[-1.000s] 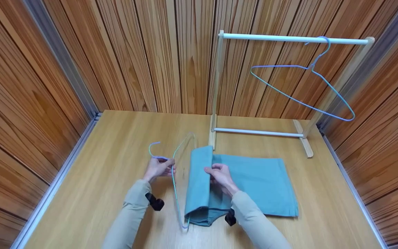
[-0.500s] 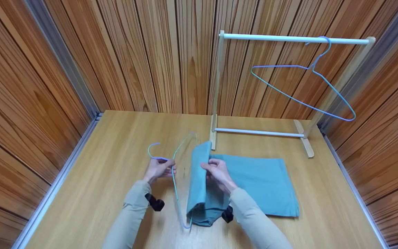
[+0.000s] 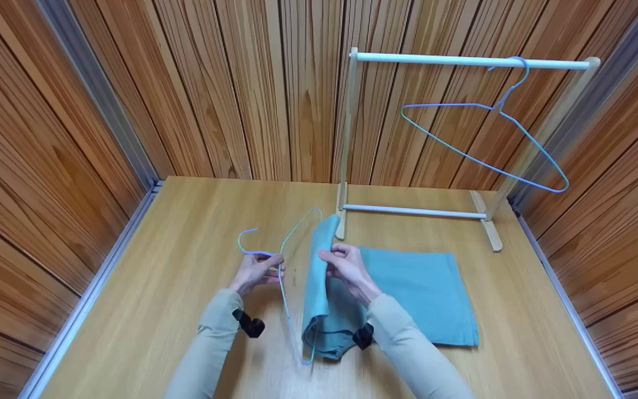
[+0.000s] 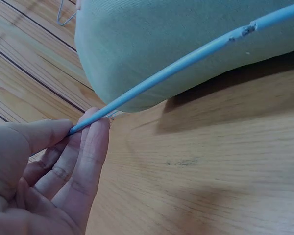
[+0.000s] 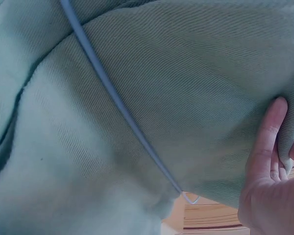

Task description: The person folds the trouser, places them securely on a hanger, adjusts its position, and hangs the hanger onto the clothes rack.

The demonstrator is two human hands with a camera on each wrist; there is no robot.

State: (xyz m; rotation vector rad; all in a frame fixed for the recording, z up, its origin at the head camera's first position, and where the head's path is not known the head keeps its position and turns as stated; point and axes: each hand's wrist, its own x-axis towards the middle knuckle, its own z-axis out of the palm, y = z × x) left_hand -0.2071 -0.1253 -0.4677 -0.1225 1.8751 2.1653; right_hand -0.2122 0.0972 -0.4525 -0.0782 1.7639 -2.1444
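Note:
My left hand [image 3: 255,270] pinches a thin blue wire clothes hanger [image 3: 286,306] just below its hook, and the hanger stands on edge over the table. Thumb and fingertips meet on the wire [image 4: 171,70] in the left wrist view. A teal twill cloth [image 3: 413,293], folded long, lies flat on the right, while its left end passes through the hanger and turns up as a flap [image 3: 317,282]. My right hand [image 3: 350,271] pinches that flap's edge, thumb on one side and fingers on the other. In the right wrist view the hanger's bar [image 5: 122,106] crosses the cloth's inner face.
Behind the cloth stands a small garment rack with a white top rod [image 3: 435,59] and a white lower rod [image 3: 407,211]. Another wire hanger [image 3: 446,104] hangs from its right part. Wood-plank walls [image 3: 263,100] enclose the wooden table [image 3: 208,216] at back and sides.
The right hand has drawn the cloth flap slightly left and up, so it stands steeper and narrower. The hanger's lower end has shifted a little right; the left hand has hardly moved.

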